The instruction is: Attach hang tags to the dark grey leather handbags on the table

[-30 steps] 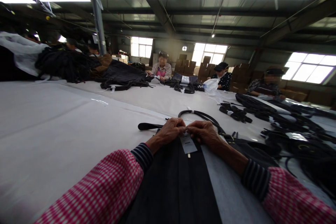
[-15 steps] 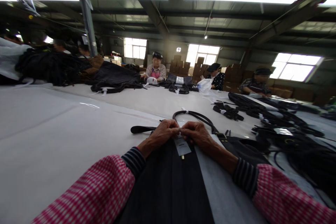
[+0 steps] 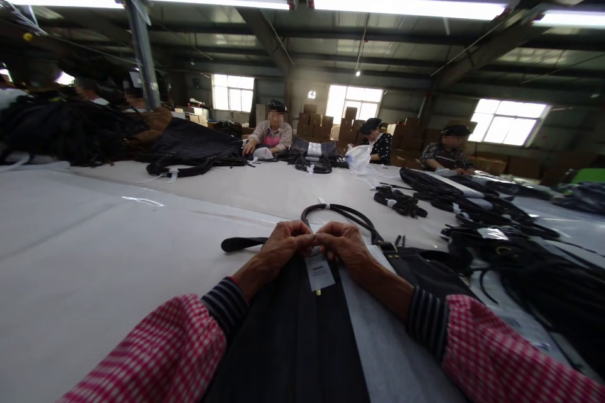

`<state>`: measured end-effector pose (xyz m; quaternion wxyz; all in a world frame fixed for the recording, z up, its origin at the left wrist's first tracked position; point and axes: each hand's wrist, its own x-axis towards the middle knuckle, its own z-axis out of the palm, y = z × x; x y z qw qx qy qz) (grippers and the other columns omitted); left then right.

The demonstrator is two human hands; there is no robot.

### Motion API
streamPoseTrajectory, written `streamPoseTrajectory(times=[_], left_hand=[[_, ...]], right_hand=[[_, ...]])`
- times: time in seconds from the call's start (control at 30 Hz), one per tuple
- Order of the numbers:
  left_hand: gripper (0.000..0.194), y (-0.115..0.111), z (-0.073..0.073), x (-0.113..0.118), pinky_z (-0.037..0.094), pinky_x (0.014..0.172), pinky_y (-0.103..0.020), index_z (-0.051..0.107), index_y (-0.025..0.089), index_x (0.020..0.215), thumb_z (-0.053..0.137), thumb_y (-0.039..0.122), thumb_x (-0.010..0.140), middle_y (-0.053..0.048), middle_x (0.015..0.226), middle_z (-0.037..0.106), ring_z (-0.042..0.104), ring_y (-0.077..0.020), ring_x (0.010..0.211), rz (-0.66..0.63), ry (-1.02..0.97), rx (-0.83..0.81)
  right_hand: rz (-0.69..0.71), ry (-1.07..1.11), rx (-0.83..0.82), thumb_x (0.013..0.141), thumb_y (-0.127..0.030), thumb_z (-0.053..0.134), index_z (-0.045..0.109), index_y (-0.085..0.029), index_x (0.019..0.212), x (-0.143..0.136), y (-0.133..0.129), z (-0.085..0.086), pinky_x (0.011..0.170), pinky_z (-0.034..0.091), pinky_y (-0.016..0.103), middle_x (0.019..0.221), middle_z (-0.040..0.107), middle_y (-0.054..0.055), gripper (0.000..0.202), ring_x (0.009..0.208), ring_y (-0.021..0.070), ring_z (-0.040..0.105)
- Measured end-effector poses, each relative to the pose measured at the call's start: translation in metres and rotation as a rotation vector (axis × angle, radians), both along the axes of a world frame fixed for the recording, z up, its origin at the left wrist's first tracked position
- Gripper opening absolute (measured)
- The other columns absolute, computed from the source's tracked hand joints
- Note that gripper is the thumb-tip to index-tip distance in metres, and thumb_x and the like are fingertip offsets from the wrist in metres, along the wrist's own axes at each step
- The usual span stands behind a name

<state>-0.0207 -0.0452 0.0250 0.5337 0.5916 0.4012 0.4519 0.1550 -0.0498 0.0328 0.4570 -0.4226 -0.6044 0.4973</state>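
My left hand [image 3: 287,245] and my right hand [image 3: 347,253] meet fingertip to fingertip at the upper end of a black bag [image 3: 288,340]. Both are closed in a pinch, and what sits between the fingertips is too small to make out. Just below them a white printed hang tag [image 3: 320,273] lies on the bag, with a small yellowish piece at its lower edge. A thin dark looped handle [image 3: 354,209] curves beyond my hands. A black strap end [image 3: 242,244] sticks out left of my left hand. Pale sheet material [image 3: 382,327] lies along the bag's right side.
The white table [image 3: 85,252] stretches left and ahead. Black straps and bags [image 3: 534,277] are heaped on the right, with a strap bundle [image 3: 399,201] nearer the middle. Across the table several people work, one in a pink apron [image 3: 271,138]. More dark bags [image 3: 198,138] lie at the far left.
The view has shifted, so my hands and the bag appear slightly further left. Both hands keep their pinch above the hang tag, which now shows more squarely.
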Motion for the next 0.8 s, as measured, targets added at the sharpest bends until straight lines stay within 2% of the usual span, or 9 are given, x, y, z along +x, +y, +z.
streamPoseTrajectory(times=[0.2, 0.3, 0.4, 0.53, 0.63, 0.7, 0.73, 0.8], left_hand=[[0.030, -0.003, -0.003, 0.004, 0.033, 0.056, -0.023, 0.061, 0.014, 0.073, 0.078, 0.040, 0.073, 0.003, 0.062, 0.058, 0.046, -0.0090, 0.057, -0.006, -0.046, 0.022], [0.029, -0.003, -0.004, 0.006, 0.032, 0.056, -0.023, 0.060, 0.015, 0.074, 0.076, 0.040, 0.075, 0.003, 0.062, 0.057, 0.046, -0.0087, 0.057, -0.022, -0.035, 0.031], [0.028, -0.002, -0.001, 0.008, 0.033, 0.055, -0.023, 0.061, 0.015, 0.074, 0.075, 0.039, 0.074, 0.002, 0.063, 0.060, 0.050, -0.0100, 0.057, 0.016, 0.042, 0.049], [0.028, -0.001, 0.013, 0.000, 0.039, 0.055, -0.024, 0.067, 0.013, 0.081, 0.073, 0.040, 0.075, -0.003, 0.073, 0.066, 0.058, -0.0130, 0.062, 0.072, 0.163, 0.140], [0.038, -0.005, 0.031, -0.015, 0.043, 0.057, -0.024, 0.069, 0.015, 0.104, 0.073, 0.042, 0.077, -0.008, 0.101, 0.071, 0.065, -0.0163, 0.071, 0.124, 0.217, 0.210], [0.046, -0.009, 0.040, -0.024, 0.045, 0.060, -0.026, 0.066, 0.020, 0.119, 0.073, 0.041, 0.078, -0.009, 0.114, 0.070, 0.066, -0.0175, 0.076, 0.172, 0.291, 0.253], [0.046, -0.013, 0.043, -0.026, 0.045, 0.062, -0.027, 0.066, 0.021, 0.121, 0.072, 0.041, 0.079, -0.008, 0.113, 0.070, 0.065, -0.0180, 0.077, 0.168, 0.345, 0.266], [0.039, -0.022, 0.044, -0.027, 0.047, 0.070, -0.029, 0.070, 0.022, 0.116, 0.068, 0.044, 0.085, -0.006, 0.102, 0.072, 0.065, -0.0200, 0.081, 0.081, 0.487, 0.272]], right_hand=[[-0.021, 0.075, -0.041, 0.069, -0.038, 0.081, 0.067, -0.016, 0.068, -0.002, -0.002, -0.003, 0.047, 0.034, 0.022, 0.059, 0.064, 0.000, 0.026, 0.049, 0.0078, 0.047], [-0.028, 0.099, -0.078, 0.067, -0.038, 0.082, 0.067, -0.016, 0.068, -0.002, -0.001, -0.007, 0.046, 0.032, 0.022, 0.058, 0.062, 0.000, 0.027, 0.048, 0.0073, 0.046], [-0.017, 0.087, -0.077, 0.069, -0.039, 0.081, 0.067, -0.016, 0.069, -0.003, 0.001, -0.007, 0.045, 0.032, 0.022, 0.058, 0.061, -0.001, 0.028, 0.048, 0.0072, 0.045], [-0.007, 0.081, -0.023, 0.070, -0.040, 0.078, 0.066, -0.016, 0.071, 0.000, 0.004, 0.002, 0.047, 0.037, 0.021, 0.062, 0.061, -0.001, 0.027, 0.053, 0.0084, 0.050], [0.035, 0.037, -0.002, 0.068, -0.036, 0.077, 0.067, -0.016, 0.074, 0.008, 0.000, 0.015, 0.048, 0.040, 0.021, 0.067, 0.064, 0.000, 0.023, 0.060, 0.0117, 0.056], [0.121, -0.068, -0.003, 0.068, -0.032, 0.075, 0.069, -0.017, 0.078, 0.017, -0.008, 0.022, 0.048, 0.042, 0.022, 0.071, 0.066, 0.002, 0.019, 0.064, 0.0143, 0.060], [0.167, -0.132, 0.004, 0.070, -0.030, 0.073, 0.070, -0.017, 0.080, 0.023, -0.013, 0.025, 0.048, 0.042, 0.022, 0.073, 0.068, 0.003, 0.017, 0.066, 0.0155, 0.061], [0.228, -0.272, 0.051, 0.075, -0.029, 0.069, 0.072, -0.017, 0.084, 0.037, -0.027, 0.027, 0.047, 0.042, 0.023, 0.075, 0.068, 0.003, 0.015, 0.068, 0.0168, 0.062]])
